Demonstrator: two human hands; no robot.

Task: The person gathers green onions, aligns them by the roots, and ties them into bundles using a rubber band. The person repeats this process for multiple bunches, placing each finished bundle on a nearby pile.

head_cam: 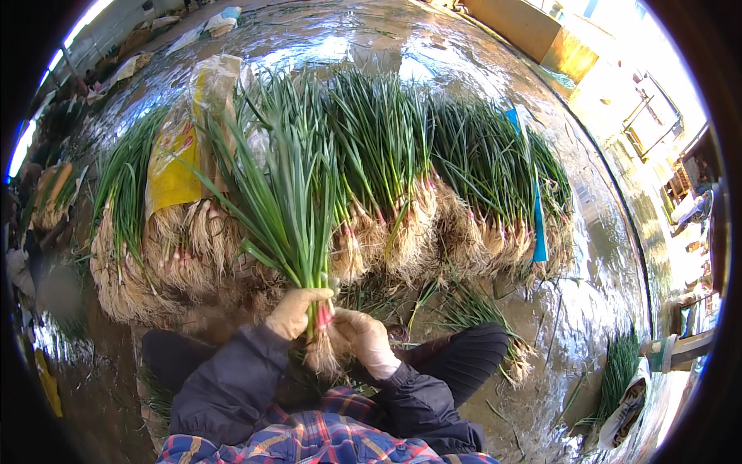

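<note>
A bunch of green onions [295, 214] with long green leaves stands upright before me, its pinkish stems low and pale roots hanging down. Around the stems closes my left hand [298, 307], in a pale glove. My right hand [365, 339], gloved too, is at the reddish lower stems and roots from the right; its fingertips are partly hidden, so its grip is unclear. Beyond my hands lies a wide row of green onions [382, 151] with the roots towards me. A yellow and clear plastic sack [177, 168] lies over the left part of that row, and a blue strip [539, 214] crosses the right part.
Loose green onions [513, 348] lie by my right knee. At the lower right, more green onions [620, 371] lie beside a white sack [629, 414]. The concrete floor [591, 232] is wet. A low wall [516, 26] runs along the upper right.
</note>
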